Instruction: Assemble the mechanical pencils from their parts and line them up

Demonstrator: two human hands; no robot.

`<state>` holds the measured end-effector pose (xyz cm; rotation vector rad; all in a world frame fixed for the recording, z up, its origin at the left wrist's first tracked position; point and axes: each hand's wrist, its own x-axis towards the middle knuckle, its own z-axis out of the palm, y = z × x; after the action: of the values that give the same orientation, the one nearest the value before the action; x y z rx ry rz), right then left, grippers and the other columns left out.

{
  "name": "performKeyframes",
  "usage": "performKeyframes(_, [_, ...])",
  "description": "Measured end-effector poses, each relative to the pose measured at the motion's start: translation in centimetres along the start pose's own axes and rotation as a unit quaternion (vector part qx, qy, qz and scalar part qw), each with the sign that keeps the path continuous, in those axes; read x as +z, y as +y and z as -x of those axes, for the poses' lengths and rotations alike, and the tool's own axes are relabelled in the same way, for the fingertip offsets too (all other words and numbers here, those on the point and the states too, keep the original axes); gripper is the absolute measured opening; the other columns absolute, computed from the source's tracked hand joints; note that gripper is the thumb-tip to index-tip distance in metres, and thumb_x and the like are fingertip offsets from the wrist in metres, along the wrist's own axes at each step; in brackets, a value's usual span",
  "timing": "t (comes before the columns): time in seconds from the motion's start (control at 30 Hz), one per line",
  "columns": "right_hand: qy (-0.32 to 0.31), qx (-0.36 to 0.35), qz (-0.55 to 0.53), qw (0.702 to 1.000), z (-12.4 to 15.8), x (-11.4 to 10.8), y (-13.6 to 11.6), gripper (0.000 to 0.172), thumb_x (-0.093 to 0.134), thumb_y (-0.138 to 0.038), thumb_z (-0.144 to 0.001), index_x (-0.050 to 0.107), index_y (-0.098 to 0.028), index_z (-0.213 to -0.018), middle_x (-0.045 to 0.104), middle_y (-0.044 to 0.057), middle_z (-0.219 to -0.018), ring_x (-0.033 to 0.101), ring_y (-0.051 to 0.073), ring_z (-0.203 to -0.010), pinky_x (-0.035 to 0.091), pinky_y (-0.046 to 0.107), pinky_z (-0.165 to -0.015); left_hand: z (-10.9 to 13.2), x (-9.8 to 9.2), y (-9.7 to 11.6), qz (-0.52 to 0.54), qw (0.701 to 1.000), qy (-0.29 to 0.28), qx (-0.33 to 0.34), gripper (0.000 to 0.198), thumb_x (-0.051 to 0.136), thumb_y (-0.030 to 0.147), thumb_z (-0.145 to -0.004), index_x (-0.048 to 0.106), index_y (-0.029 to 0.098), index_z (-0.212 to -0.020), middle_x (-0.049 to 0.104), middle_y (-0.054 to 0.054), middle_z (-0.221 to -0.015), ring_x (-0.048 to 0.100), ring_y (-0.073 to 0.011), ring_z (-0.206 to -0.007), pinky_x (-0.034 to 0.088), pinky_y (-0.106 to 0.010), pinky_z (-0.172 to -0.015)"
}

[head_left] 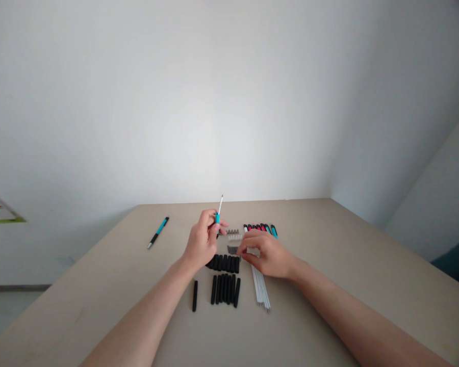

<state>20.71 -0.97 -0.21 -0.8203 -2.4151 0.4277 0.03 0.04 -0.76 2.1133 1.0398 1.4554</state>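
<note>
My left hand (203, 237) is closed around a blue pen barrel (217, 218), held upright above the table. A thin white refill (221, 205) sticks up out of the barrel with its tip on top. My right hand (265, 252) is low over the table with thumb and index finger pinched together, at the right end of a row of small grey springs (232, 250). Whatever is between those fingertips is too small to make out. Under this hand lies a bundle of white refills (260, 290), partly covered.
Black grips (225, 263) and black tubes (224, 289) lie in rows nearest me, a single black tube (195, 295) to their left. Clear parts (235, 237) and dark tips (232, 232) lie farther back, beside coloured barrels (274, 231). A blue-and-black pen (158, 232) lies left.
</note>
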Motion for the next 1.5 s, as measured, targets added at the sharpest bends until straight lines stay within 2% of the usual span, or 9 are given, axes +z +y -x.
performKeyframes(0.13, [-0.055, -0.025, -0.028, 0.998, 0.2, -0.2, -0.5, 0.019, 0.059, -0.005, -0.073, 0.071, -0.018, -0.079, 0.064, 0.003, -0.079, 0.059, 0.015, -0.076, 0.044, 0.025, -0.072, 0.1, 0.1, -0.2, 0.035, 0.999, 0.024, -0.009, 0.028, 0.040, 0.025, -0.093, 0.033, 0.018, -0.119, 0.066, -0.007, -0.090, 0.064, -0.0141, -0.075, 0.048, -0.031, -0.077])
performKeyframes(0.27, [-0.100, -0.039, -0.043, 0.993, 0.4, -0.1, -0.8, 0.017, 0.062, -0.006, -0.070, 0.071, -0.018, -0.078, 0.061, 0.002, -0.078, 0.058, 0.014, -0.072, 0.043, 0.023, -0.066, -0.1, 0.5, 0.0, 0.143, 0.987, 0.057, -0.043, 0.027, 0.045, 0.031, -0.091, 0.036, 0.019, -0.114, 0.065, -0.007, -0.089, 0.065, -0.0151, -0.071, 0.049, -0.031, -0.071])
performKeyframes(0.53, [-0.140, -0.028, -0.040, 0.989, 0.4, 0.0, -1.0, 0.015, 0.067, -0.011, -0.068, 0.072, -0.018, -0.080, 0.060, 0.001, -0.077, 0.057, 0.012, -0.070, 0.042, 0.021, -0.064, -0.8, 0.7, 0.2, 0.360, 0.914, 0.090, -0.164, 0.031, 0.065, 0.026, -0.076, 0.045, 0.019, -0.098, 0.066, -0.005, -0.083, 0.061, -0.0140, -0.063, 0.047, -0.030, -0.063])
performKeyframes(0.67, [-0.149, -0.028, -0.034, 0.988, 0.3, -0.1, -1.2, 0.014, 0.068, -0.012, -0.069, 0.072, -0.018, -0.081, 0.059, 0.000, -0.077, 0.056, 0.012, -0.070, 0.041, 0.020, -0.063, -1.1, 0.2, 0.5, 0.384, 0.896, 0.127, -0.185, 0.027, 0.064, 0.025, -0.075, 0.051, 0.018, -0.097, 0.062, -0.001, -0.075, 0.049, -0.0075, -0.051, 0.038, -0.021, -0.051])
performKeyframes(0.8, [-0.157, -0.029, -0.030, 0.987, 0.3, -0.1, -1.3, 0.012, 0.069, -0.013, -0.069, 0.073, -0.018, -0.080, 0.059, 0.000, -0.075, 0.056, 0.011, -0.068, 0.039, 0.020, -0.060, -1.4, -0.2, 1.2, 0.395, 0.885, 0.142, -0.199, 0.025, 0.053, 0.042, -0.085, 0.051, 0.022, -0.100, 0.052, 0.005, -0.058, 0.038, -0.0058, -0.043, 0.030, -0.018, -0.044])
performKeyframes(0.97, [-0.164, -0.029, -0.031, 0.985, 0.2, -0.1, -1.4, 0.011, 0.069, -0.014, -0.070, 0.073, -0.018, -0.080, 0.060, 0.000, -0.075, 0.055, 0.011, -0.067, 0.038, 0.020, -0.059, -1.6, -0.3, 1.4, 0.388, 0.885, 0.141, -0.215, 0.025, 0.057, 0.045, -0.083, 0.051, 0.021, -0.085, 0.043, 0.008, -0.051, 0.026, -0.0029, -0.036, 0.019, -0.015, -0.037])
performKeyframes(1.07, [-0.170, -0.029, -0.037, 0.984, 0.3, 0.0, -1.3, 0.010, 0.069, -0.015, -0.071, 0.073, -0.018, -0.080, 0.060, 0.000, -0.075, 0.056, 0.011, -0.067, 0.038, 0.020, -0.059, -1.6, -0.3, 1.4, 0.402, 0.877, 0.130, -0.229, 0.026, 0.059, 0.044, -0.082, 0.049, 0.020, -0.081, 0.040, 0.009, -0.051, 0.024, -0.0022, -0.035, 0.016, -0.015, -0.035])
performKeyframes(1.23, [-0.174, -0.036, -0.054, 0.983, 0.3, 0.0, -1.1, 0.009, 0.068, -0.012, -0.071, 0.073, -0.017, -0.078, 0.061, 0.001, -0.076, 0.056, 0.012, -0.068, 0.039, 0.020, -0.059, -1.7, -0.4, 1.7, 0.418, 0.867, 0.137, -0.233, 0.025, 0.058, 0.045, -0.083, 0.052, 0.021, -0.087, 0.033, 0.010, -0.050, 0.021, -0.0017, -0.034, 0.014, -0.014, -0.034])
performKeyframes(1.5, [-0.144, -0.029, -0.077, 0.986, 0.4, -0.2, -1.1, 0.012, 0.064, -0.006, -0.070, 0.069, -0.015, -0.076, 0.064, 0.001, -0.077, 0.058, 0.012, -0.070, 0.043, 0.021, -0.065, -1.4, -0.4, 1.6, 0.404, 0.874, 0.100, -0.251, 0.025, 0.058, 0.040, -0.082, 0.048, 0.018, -0.075, 0.037, 0.009, -0.051, 0.022, -0.0015, -0.034, 0.014, -0.014, -0.034])
